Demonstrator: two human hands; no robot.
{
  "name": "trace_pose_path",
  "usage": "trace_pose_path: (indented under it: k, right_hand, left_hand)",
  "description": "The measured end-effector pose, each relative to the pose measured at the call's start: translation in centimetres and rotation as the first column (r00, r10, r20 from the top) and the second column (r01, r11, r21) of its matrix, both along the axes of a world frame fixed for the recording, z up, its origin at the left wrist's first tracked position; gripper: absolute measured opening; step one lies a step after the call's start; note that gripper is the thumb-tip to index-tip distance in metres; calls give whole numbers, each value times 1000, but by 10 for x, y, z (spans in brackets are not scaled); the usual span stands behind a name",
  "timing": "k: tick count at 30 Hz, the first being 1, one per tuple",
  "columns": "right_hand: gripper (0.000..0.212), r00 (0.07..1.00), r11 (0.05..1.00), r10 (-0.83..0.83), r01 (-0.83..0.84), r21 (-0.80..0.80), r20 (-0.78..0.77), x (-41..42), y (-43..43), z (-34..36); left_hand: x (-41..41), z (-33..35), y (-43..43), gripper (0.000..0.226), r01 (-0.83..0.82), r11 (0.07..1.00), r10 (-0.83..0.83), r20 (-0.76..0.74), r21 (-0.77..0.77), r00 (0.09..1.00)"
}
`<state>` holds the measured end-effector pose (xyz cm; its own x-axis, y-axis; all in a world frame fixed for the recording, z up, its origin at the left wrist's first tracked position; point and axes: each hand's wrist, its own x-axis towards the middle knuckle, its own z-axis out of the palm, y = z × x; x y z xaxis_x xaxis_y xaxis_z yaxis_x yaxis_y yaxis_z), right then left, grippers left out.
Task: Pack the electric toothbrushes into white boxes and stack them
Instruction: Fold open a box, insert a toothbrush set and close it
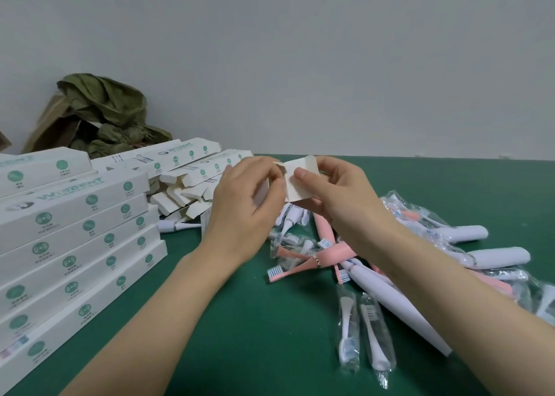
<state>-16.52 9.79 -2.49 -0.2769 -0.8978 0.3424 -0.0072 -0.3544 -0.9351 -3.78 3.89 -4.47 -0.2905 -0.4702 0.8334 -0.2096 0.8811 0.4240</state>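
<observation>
The left hand hides most of the white box.

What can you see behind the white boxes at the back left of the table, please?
Crumpled green material draped over a brown cardboard box. The white boxes hide the lower parts of both.

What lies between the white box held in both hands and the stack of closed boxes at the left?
The left hand, then a loose pile of open boxes and one white toothbrush on the table beside the stack. The box is held above them, so it can probably pass over.
</observation>
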Motion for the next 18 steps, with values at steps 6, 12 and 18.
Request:
trace_pose_path:
  k: [6, 12, 18]
  right_hand:
    - [14, 995, 995, 99, -99, 34, -11, -9, -3, 0]
    - [19, 965, 949, 256, -263, 177, 57, -30, -8, 0]
    - [39, 528, 876, 335, 129, 464, -780, -88, 16, 23]
  left_hand:
    - [-1, 1, 1, 18, 132, 965, -116, -80, 225, 990]
    - [9, -6, -16, 67, -82, 997, 76, 442, -6, 894]
    - [16, -5, -23, 52, -129, 989, 146, 385, -71, 911]
